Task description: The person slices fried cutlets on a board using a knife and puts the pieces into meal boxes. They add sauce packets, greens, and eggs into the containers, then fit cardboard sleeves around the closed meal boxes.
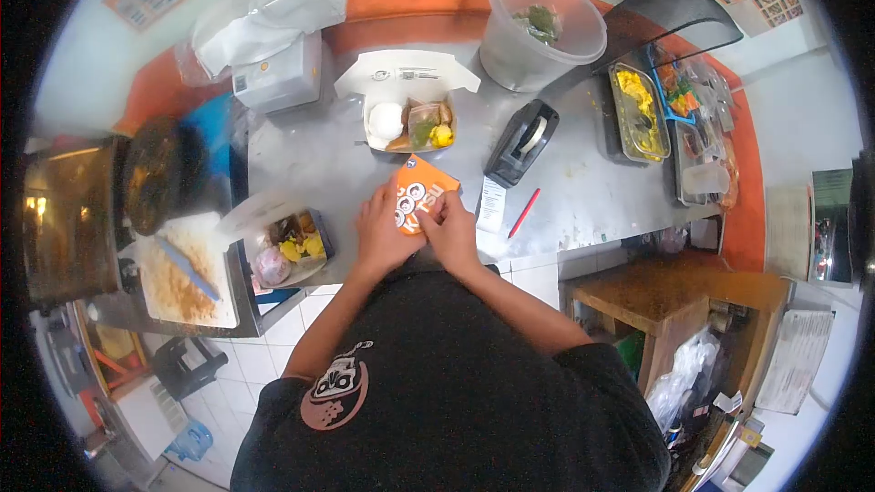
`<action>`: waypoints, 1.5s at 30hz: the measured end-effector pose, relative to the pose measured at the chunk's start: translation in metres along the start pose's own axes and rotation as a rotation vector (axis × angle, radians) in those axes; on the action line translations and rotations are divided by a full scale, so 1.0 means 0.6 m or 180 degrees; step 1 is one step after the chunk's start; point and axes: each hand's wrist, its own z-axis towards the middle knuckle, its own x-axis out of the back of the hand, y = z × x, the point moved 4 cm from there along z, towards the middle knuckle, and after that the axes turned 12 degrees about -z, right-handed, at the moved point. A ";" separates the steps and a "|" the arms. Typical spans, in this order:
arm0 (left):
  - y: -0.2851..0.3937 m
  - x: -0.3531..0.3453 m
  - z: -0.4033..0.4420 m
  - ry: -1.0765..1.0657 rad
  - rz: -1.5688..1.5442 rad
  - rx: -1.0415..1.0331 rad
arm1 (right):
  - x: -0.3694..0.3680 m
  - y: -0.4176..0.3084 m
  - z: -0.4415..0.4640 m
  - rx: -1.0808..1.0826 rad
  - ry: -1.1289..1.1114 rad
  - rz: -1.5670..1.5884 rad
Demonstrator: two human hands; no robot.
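Observation:
An orange printed carton with white lettering and round cartoon faces is between my hands at the counter's front edge. My left hand grips its left side. On its lower right edge, the thumb and fingers of my right hand are pinched. Just beyond it stands an open food box with its lid up, holding a white rounded portion, brown pieces, a small clear bag with something green, and something yellow. To the right lie a black tape dispenser, a paper slip and a red pen.
A second open food box is at the left, near a cutting board with a knife on it. A clear plastic tub stands at the back. A metal tray of yellow food sits at the right.

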 end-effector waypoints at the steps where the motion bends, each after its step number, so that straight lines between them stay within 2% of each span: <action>1: 0.001 0.000 -0.001 -0.0005 0.0012 0.0050 | 0.000 0.005 -0.001 -0.0033 0.0015 0.0017; 6: -0.009 0.007 -0.003 0.0068 -0.0120 0.0010 | -0.005 0.029 0.000 -0.0043 0.0055 0.0470; 9: -0.057 -0.008 -0.003 -0.0038 -0.1571 0.0490 | -0.003 0.041 0.001 -0.0060 0.0030 0.0426; 11: -0.083 -0.007 -0.007 0.0064 -0.1671 0.0493 | 0.010 0.038 -0.004 -0.0070 0.0064 0.0045; 12: -0.078 -0.001 -0.007 0.0115 -0.1724 0.0499 | 0.008 0.042 -0.007 -0.0143 0.0097 0.0170; 14: -0.061 0.011 -0.015 0.0088 -0.0917 0.0430 | 0.000 0.045 -0.014 -0.0291 0.0155 0.0425; 17: -0.021 0.020 -0.016 -0.0069 -0.0028 0.0309 | -0.003 0.005 0.006 0.0608 0.0559 -0.0718; 18: -0.012 0.018 -0.021 -0.0131 0.0205 0.0273 | -0.008 -0.004 0.018 0.0616 0.0478 -0.0885; 20: -0.031 -0.003 -0.025 -0.0087 0.0332 0.0279 | -0.015 -0.018 0.047 0.0636 0.0303 -0.1226; 22: -0.033 -0.007 -0.015 -0.0132 0.0462 0.0535 | -0.005 -0.024 0.100 0.0729 0.0559 -0.0977; 24: -0.023 0.004 0.022 0.0322 0.0425 0.0105 | 0.008 -0.015 0.181 0.0623 0.0883 -0.0639; 26: -0.015 0.024 0.079 0.0758 0.0401 -0.0336 | 0.052 -0.036 0.264 0.0647 0.1159 0.0177; 28: -0.003 0.075 0.179 0.1283 0.0485 -0.0677 | 0.055 -0.037 0.337 0.1409 0.1850 -0.0363; 30: -0.019 0.110 0.266 0.1892 0.0841 -0.1065 | 0.031 -0.006 0.389 0.1189 0.1444 -0.0557; 33: -0.114 0.098 0.330 0.1309 0.0322 -0.0203 | 0.029 0.001 0.385 0.0575 0.1163 -0.0513; 35: -0.115 0.095 0.297 0.1084 0.0446 -0.0005 | 0.030 0.021 0.350 0.0248 0.1202 -0.0511; 38: -0.134 0.047 0.232 0.1188 0.0572 -0.0252 | 0.006 0.064 0.305 0.0016 0.1290 -0.0558; 39: -0.148 0.034 0.222 0.1291 0.0395 -0.0120 | -0.004 0.070 0.291 -0.0044 0.1251 -0.0492; 40: -0.159 0.021 0.216 0.1421 0.0213 0.0003 | -0.008 0.072 0.283 -0.0079 0.1224 -0.0427; 41: -0.169 0.011 0.214 0.1572 0.0028 0.0115 | -0.008 0.067 0.281 0.0000 0.1268 -0.0780; 43: -0.181 -0.007 0.218 0.1681 -0.0949 0.0616 | -0.009 0.056 0.281 0.0191 0.1360 -0.1477; 44: -0.188 -0.014 0.220 0.1727 -0.1439 0.0858 | -0.016 0.062 0.289 0.0321 0.1312 -0.1050; 45: -0.191 -0.015 0.224 0.1726 -0.1474 0.0840 | -0.024 0.076 0.303 0.0449 0.1264 -0.0623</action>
